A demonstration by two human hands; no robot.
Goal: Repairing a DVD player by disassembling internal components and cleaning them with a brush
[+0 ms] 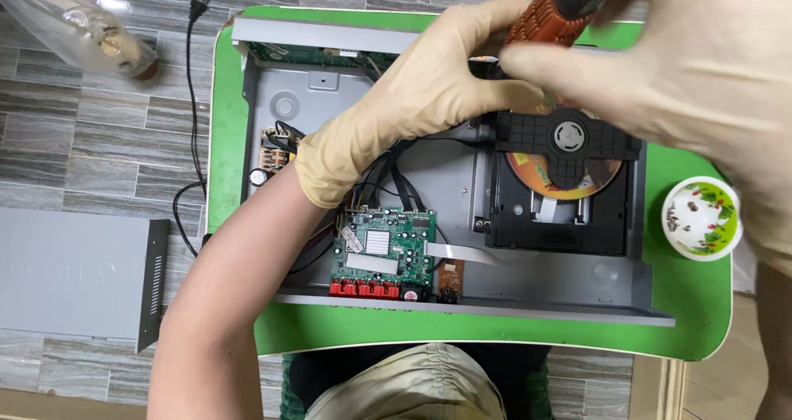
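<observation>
Screwdriver (pixel 561 7), with its ribbed orange-brown handle and black cap, stands close to the camera above the back edge of the opened disc player (pixel 445 222), and both gloved hands are on it. The right hand (pixel 693 65) closes its grip around the upper handle, fingers wrapped over the cap; the left hand (pixel 412 98) pinches the lower end of the handle where the shaft begins, steadying it. The tip is hidden behind the fingers, so what it sits in cannot be told. To work well here, the left fingers should keep the shaft upright while the right hand presses straight down and turns, so the tip does not slip toward the black disc tray (pixel 561 197) and its orange disc (pixel 536 176) just below. The wires (pixel 396 181) running to the green circuit board (pixel 384 243) lie under the left wrist and deserve care. A small white cup (pixel 701 218) sits on the green worktop (pixel 685 304) to the right, handy for loose parts.
</observation>
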